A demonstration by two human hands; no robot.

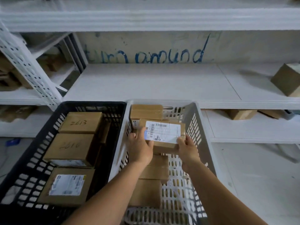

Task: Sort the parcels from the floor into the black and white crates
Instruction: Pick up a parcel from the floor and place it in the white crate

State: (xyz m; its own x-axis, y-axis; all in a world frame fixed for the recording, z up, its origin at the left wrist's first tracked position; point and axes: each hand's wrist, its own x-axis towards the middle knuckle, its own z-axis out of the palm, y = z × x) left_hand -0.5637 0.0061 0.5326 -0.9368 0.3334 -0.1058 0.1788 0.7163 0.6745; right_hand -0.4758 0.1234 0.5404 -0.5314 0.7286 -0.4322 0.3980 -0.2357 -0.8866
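Both my hands hold one brown cardboard parcel with a white shipping label, inside the white crate. My left hand grips its left end and my right hand grips its right end. Other brown parcels lie under it and behind it in the white crate; one sits at the far end. The black crate stands to the left, touching the white one. It holds three parcels: one marked 2613, another handwritten one, and a labelled one nearest me.
White metal shelving stands behind the crates, with a perforated upright at left. A brown box sits on the middle shelf at far right. More boxes lie on the lower shelf. Blue writing marks the back wall.
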